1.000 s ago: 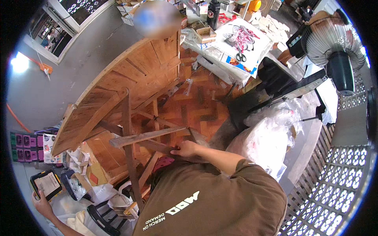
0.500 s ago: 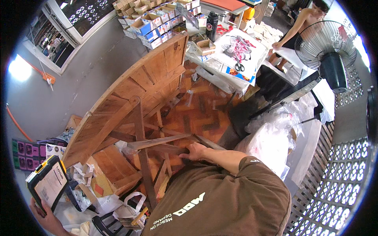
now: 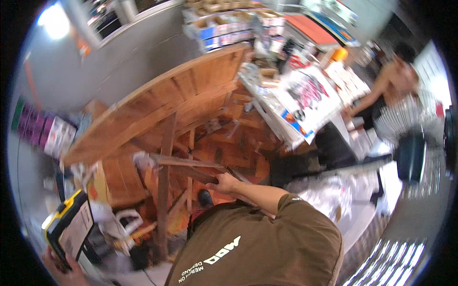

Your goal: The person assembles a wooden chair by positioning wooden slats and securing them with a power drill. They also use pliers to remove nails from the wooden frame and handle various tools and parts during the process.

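A wooden folding table point(image 3: 191, 90) stands tipped on its side, with the underside of its top and its crossed legs facing me. My right hand point(image 3: 225, 183) is closed around one of its wooden leg bars point(image 3: 191, 172), near the middle of the view. At the lower left, my left hand point(image 3: 64, 268) grips a black case with a yellow edge point(image 3: 71, 229), its labelled face turned toward me. The fingers of that hand are partly behind the case.
A work table point(image 3: 298, 119) with scissors and cords stands ahead on the right. Small boxes point(image 3: 226, 31) are stacked by the wall. A person point(image 3: 389, 83) stands at far right near a fan point(image 3: 410, 152). Clear plastic wrap point(image 3: 329, 190) lies right; bags and scraps lie left.
My view has swung, so the scene sits differently and is blurred. Both hands keep their holds, the left on the case and the right on the table's leg bar. A dark shoe now shows below.
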Demonstrator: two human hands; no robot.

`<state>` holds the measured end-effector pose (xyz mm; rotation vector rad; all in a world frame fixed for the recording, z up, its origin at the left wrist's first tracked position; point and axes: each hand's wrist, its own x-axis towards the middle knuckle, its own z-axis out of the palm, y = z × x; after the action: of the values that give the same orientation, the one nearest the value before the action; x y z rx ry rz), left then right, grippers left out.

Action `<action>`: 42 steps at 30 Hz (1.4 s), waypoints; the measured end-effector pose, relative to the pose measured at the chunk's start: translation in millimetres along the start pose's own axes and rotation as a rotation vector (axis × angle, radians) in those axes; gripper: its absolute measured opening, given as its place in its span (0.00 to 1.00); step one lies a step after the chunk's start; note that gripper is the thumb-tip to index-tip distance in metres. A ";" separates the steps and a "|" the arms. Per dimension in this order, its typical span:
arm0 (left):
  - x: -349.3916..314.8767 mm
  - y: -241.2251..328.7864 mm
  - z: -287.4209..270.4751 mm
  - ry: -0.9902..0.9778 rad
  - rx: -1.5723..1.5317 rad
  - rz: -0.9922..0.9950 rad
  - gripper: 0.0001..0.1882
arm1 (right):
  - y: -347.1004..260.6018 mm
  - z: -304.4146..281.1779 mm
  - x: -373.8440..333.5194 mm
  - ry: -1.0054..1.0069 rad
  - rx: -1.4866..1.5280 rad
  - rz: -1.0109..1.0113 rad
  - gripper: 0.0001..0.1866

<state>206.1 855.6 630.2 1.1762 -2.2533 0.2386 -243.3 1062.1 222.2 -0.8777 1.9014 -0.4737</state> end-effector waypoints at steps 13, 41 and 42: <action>-323.1 187.3 53.7 -0.089 0.192 -0.431 0.27 | -34.9 21.0 -33.9 0.184 -0.018 -0.921 0.13; -533.9 135.8 150.4 -0.265 0.094 -0.594 0.30 | -85.6 342.5 -139.5 -0.431 -0.251 -0.899 0.24; -531.5 135.5 149.5 -0.264 0.088 -0.597 0.30 | -83.9 341.4 -139.0 -0.390 -0.254 -0.932 0.24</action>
<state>272.2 1243.7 220.1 1.9549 -1.9973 -0.0593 129.0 1123.6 199.8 -1.8778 1.1222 -0.5471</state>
